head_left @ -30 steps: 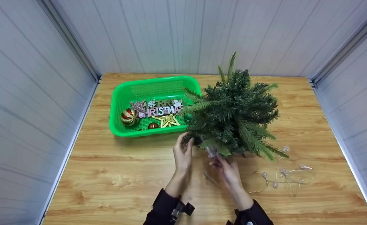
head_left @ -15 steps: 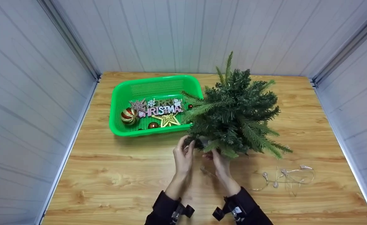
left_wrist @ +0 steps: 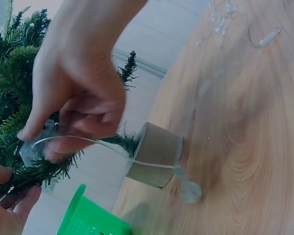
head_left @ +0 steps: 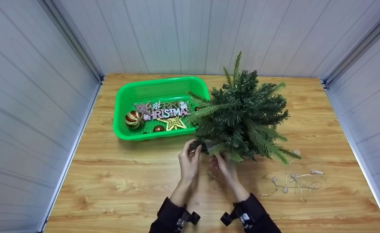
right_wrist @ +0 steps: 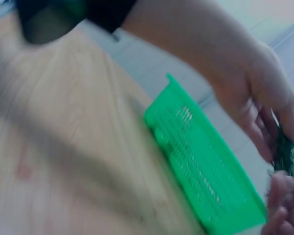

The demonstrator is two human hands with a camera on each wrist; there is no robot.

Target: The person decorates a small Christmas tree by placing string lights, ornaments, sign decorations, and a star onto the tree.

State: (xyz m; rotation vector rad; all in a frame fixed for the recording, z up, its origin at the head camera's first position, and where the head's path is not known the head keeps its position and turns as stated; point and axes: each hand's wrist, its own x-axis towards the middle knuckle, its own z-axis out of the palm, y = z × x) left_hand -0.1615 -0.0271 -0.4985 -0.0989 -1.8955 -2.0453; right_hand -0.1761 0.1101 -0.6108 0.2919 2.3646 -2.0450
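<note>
A small artificial Christmas tree (head_left: 245, 113) stands right of centre, its beige pot (left_wrist: 157, 154) showing in the left wrist view. At the lower left of its foliage, my left hand (head_left: 189, 164) pinches a branch tip (right_wrist: 285, 154) between thumb and fingers. Close beside it, my right hand (head_left: 227, 166) holds a clear boxy plastic piece (left_wrist: 33, 149) against the branches. Out of that piece runs a thin wire (left_wrist: 154, 165), with a clear bulb (left_wrist: 190, 192) dangling in front of the pot. Foliage partly hides the right fingertips in the head view.
To the left sits a green basket (head_left: 157, 136) holding a Merry Christmas sign (head_left: 170, 113), a gold star (head_left: 173, 123), a striped bauble (head_left: 134, 119) and a glittery star (head_left: 142, 108). More of the light string (head_left: 293, 177) lies loose on the wooden table at right.
My right hand has moved left and slightly up with the clear plastic piece, closer to my left hand. The left hand keeps its pinch on the branch, and the tree has shifted slightly.
</note>
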